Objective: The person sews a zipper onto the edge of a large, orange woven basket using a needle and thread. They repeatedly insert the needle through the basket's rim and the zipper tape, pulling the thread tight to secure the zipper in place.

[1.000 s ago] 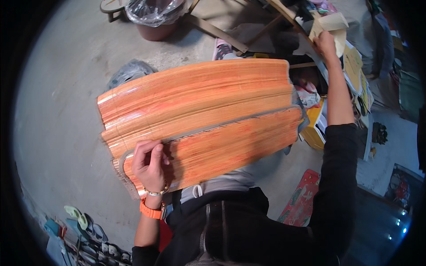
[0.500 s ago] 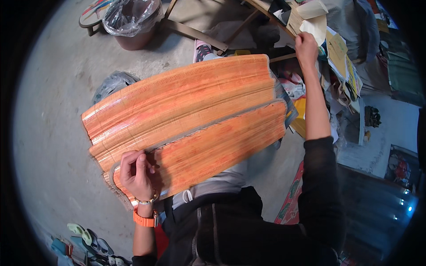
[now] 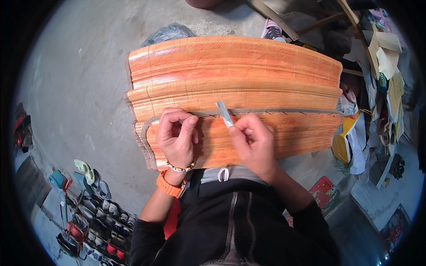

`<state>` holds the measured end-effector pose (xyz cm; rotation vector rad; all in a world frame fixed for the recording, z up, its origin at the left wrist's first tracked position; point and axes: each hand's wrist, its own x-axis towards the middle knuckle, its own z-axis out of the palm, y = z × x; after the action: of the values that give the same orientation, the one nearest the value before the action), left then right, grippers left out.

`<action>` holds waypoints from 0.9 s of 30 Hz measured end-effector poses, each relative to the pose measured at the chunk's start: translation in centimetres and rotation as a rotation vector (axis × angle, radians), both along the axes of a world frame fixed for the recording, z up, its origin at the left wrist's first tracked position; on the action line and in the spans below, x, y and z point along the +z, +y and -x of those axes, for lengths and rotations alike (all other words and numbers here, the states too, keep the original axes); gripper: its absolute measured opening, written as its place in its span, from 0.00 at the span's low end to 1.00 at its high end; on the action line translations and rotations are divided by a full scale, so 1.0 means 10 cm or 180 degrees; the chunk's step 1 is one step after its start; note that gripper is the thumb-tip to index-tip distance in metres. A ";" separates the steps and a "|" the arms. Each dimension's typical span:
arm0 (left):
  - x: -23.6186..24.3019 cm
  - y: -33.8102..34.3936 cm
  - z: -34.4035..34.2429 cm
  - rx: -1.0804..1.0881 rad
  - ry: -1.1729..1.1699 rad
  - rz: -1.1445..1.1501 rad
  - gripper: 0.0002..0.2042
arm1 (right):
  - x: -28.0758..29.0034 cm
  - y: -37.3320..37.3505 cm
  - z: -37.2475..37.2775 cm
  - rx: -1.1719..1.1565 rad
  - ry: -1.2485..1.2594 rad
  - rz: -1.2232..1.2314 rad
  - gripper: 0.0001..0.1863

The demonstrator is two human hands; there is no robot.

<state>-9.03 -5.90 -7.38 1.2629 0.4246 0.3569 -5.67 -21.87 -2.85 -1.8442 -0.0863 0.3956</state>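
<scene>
An orange woven mat (image 3: 230,57) lies folded in layers across my lap. Grey edging tape (image 3: 248,111) runs along its near fold, with dark slanted stitches on it. My left hand (image 3: 176,133) is at the left part of this edging, thumb and forefinger pinched together. Whatever lies between those fingertips is too small to make out. Over the mat, just right of it, my right hand (image 3: 255,144) grips a small flat silvery blade-like piece (image 3: 224,114), its free end pointing up and left. Motion blurs that piece, so its exact kind is unclear.
Shoes (image 3: 104,213) fill a rack at the lower left. Beyond the mat are a grey plastic bag (image 3: 168,33) and a foot in a dotted sock (image 3: 274,33). Papers (image 3: 388,57) and a wooden frame (image 3: 361,42) crowd the right side.
My right hand has come back from the papers at the upper right to the mat, now with the silvery piece in it. My left hand stays pinched at the edging while the view has turned.
</scene>
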 end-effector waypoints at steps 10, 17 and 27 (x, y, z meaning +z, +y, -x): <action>-0.11 0.00 0.04 0.0088 -0.0004 -0.0158 0.06 | -0.17 0.29 0.05 0.0346 -0.0797 0.0111 0.07; -0.12 0.02 0.04 0.0028 0.0065 -0.0084 0.05 | -0.25 0.41 0.01 0.0250 -0.0663 0.0106 0.09; -0.04 0.07 -0.02 0.0058 0.0109 0.0375 0.06 | -0.33 0.36 0.08 0.0551 -0.0885 0.0271 0.09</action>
<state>-8.83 -5.19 -7.82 1.1522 0.4799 0.3215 -6.43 -18.26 -6.11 -1.9736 -0.4274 0.2629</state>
